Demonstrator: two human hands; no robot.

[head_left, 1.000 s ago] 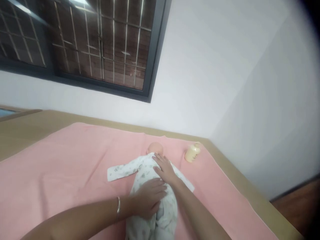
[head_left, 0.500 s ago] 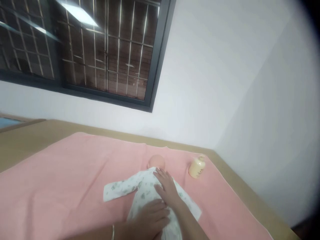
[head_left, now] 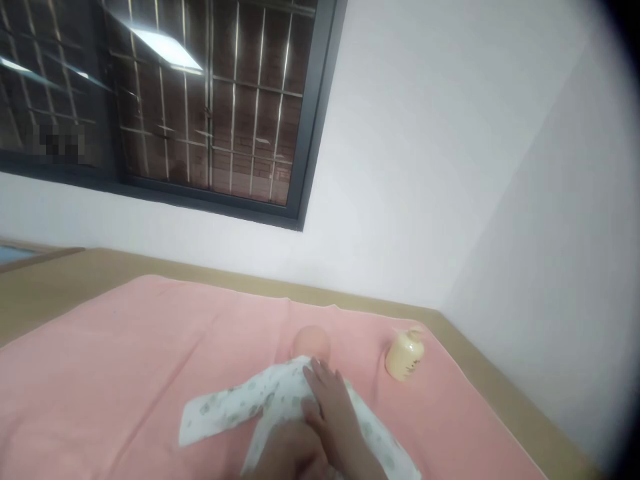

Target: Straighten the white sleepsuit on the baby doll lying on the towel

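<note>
On the pink sheet lies a baby doll (head_left: 311,342) with a smooth, round, bare head, its face not showing. It wears a white garment (head_left: 235,405) with small green-grey prints, the sleeves spread to both sides. My right hand (head_left: 336,408) rests on the upper body of the garment, just below the head, fingers stretched out. Lower down, my left hand (head_left: 293,448) is over the doll's middle, against my right wrist. Its fingers are bent out of sight and blurred. The doll's lower part is hidden by my hands and the frame edge.
A cream pump bottle (head_left: 406,355) stands on the pink sheet (head_left: 150,347), right of the doll's head. Beneath the sheet is a tan mat (head_left: 120,260), bordered by a white wall (head_left: 400,167). A dark-framed barred window (head_left: 305,153) is above.
My left hand has gone from fingers laid flat across the garment to a bent shape lower down. My right hand stays on the upper body. The view has tilted slightly upward.
</note>
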